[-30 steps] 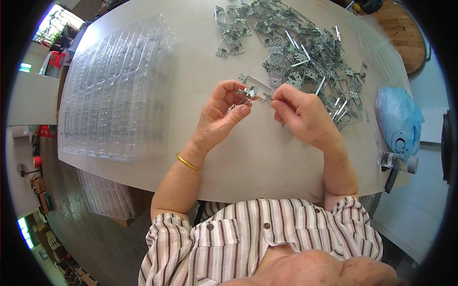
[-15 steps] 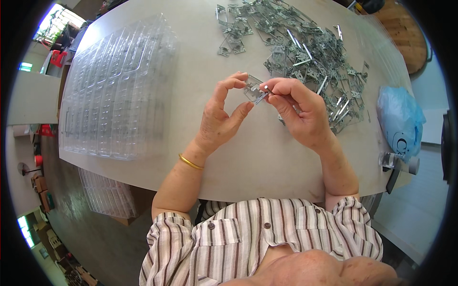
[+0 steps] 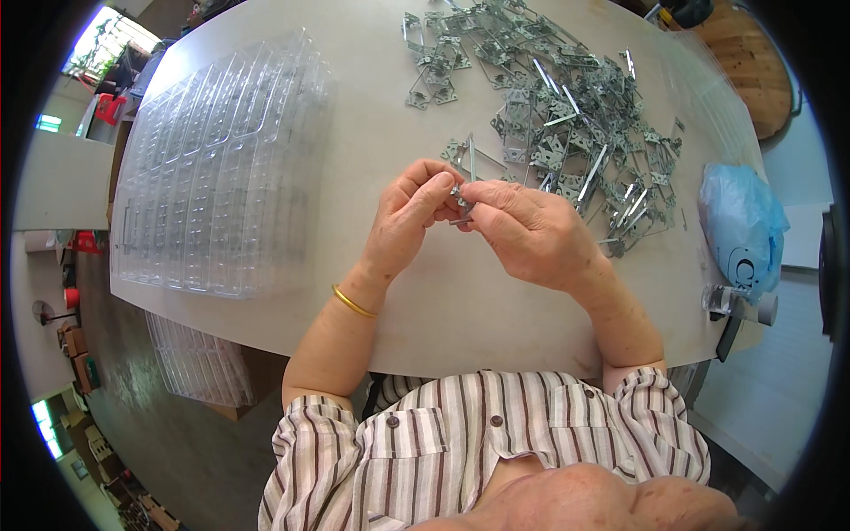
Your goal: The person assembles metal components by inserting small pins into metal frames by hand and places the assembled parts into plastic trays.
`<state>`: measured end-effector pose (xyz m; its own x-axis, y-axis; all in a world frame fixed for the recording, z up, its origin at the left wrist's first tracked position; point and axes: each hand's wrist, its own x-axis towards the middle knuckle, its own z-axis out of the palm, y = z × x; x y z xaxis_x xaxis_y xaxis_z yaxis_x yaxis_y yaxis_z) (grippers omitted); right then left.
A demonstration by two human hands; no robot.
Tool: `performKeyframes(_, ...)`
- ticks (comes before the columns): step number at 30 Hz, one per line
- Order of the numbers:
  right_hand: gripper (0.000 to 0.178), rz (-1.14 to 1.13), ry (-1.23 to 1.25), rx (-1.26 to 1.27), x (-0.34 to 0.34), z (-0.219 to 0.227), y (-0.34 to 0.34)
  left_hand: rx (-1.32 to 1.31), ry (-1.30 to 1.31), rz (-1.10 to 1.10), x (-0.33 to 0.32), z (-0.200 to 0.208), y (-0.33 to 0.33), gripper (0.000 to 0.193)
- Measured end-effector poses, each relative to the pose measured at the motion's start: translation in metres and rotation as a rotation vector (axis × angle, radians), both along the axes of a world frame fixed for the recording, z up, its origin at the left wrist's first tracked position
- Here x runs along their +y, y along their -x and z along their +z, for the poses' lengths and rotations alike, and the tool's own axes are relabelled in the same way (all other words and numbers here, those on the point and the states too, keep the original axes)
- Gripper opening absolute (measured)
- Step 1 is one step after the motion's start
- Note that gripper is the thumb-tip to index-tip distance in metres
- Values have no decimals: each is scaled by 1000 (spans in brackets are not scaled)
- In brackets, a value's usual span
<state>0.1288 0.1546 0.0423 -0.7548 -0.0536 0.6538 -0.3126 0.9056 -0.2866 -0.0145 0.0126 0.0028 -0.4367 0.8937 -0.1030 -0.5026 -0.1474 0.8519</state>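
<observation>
Sitting right of the metal pile (image 3: 553, 146): blue plastic bag (image 3: 742, 221), clear bottle (image 3: 724, 299) beyond the pile's near right end. Loose bracket (image 3: 455, 152) lies left of the pile, just past the fingertips, so it crowds the work. Held metal part (image 3: 458, 196) is near the pile's lower left, pinched between left hand (image 3: 403, 217) and right hand (image 3: 536, 234); both sets of fingers closed on it, partly hiding it. Clear tray stack (image 3: 217, 168) well left of the pile; greyish contents, can't identify.
</observation>
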Motion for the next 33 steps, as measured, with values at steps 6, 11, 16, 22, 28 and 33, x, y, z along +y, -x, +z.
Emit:
performKeyframes(6,10,41,9,-30,-3,1,0,24,3,-40,2,-10,3,17)
performKeyframes(11,14,-40,167,-24,0,7,-4,-150,-94,-121,-1,-9,8,14)
performKeyframes(16,10,-318,329,-49,9,13,-6,-243,-170,-164,-1,-12,12,19)
performKeyframes(22,7,-382,322,-77,11,12,-5,-211,-193,-252,-1,-13,13,17)
performKeyframes(28,6,-385,346,-125,13,15,-9,-172,-160,-202,-2,-13,12,18)
performKeyframes(33,5,-406,391,-134,11,19,-9,-152,-138,-203,-2,-11,12,17)
